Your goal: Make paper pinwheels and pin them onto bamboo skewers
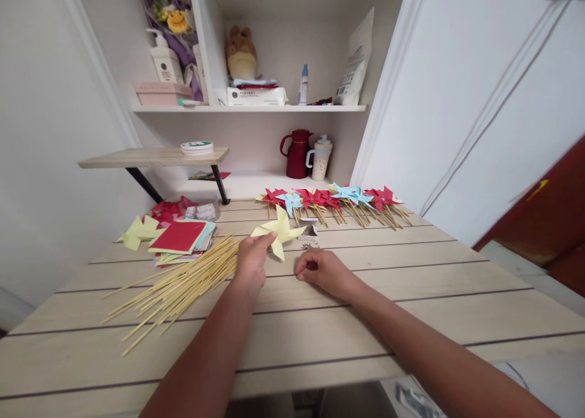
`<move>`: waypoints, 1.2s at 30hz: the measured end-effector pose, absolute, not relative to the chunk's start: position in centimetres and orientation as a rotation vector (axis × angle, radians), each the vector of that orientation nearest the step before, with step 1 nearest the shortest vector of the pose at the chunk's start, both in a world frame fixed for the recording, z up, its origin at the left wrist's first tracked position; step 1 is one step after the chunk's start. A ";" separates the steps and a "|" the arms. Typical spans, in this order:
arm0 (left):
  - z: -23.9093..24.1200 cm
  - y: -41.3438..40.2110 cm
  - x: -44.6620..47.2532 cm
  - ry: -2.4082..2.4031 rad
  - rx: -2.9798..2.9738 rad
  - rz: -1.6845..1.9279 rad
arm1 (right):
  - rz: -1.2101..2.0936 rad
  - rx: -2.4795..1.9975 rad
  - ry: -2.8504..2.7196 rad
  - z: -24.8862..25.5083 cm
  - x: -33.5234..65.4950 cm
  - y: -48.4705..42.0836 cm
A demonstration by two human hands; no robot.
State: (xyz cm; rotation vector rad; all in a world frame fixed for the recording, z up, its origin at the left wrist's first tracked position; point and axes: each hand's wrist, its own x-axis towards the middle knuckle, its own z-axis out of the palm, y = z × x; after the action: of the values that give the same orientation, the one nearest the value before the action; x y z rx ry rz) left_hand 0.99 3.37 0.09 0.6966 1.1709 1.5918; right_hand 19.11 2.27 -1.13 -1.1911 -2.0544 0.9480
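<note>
A pale yellow paper pinwheel (284, 228) is pinched in my left hand (252, 258), thumb on top near its middle. My right hand (324, 273) rests low over the table, its thumb and fingertips pressed together; whatever they hold, if anything, is too small to make out. Just beyond that hand lie some small metal pins (309, 245), beside a small open box (308, 228). Thin wooden sticks (187, 284) lie in a loose bundle left of my left hand. Behind them sits a stack of coloured paper squares (179, 237).
Finished red, blue and yellow pinwheels on sticks (320, 198) line the table's back right. More yellow pinwheel paper (139, 231) and a clear plastic tub (203, 209) lie at left. A small raised stand (155, 157), red jug (298, 155) and handled cup (321, 159) stand behind.
</note>
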 end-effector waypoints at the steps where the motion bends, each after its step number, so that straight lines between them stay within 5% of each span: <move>1: 0.1 3.4 1.0 1.175 0.694 1.591 | 0.964 -1.188 -2.044 -1.2 19.1 2.3; 36: -0.2 3.5 0.9 1.174 0.684 1.589 | 1.101 -1.151 -1.937 -1.7 19.4 2.5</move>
State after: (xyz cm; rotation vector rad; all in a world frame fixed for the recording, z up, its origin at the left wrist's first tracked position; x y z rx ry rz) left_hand 0.92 3.54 -0.22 0.6835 1.1745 1.5890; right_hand 19.36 2.47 -1.68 -1.1506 -1.9375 1.1007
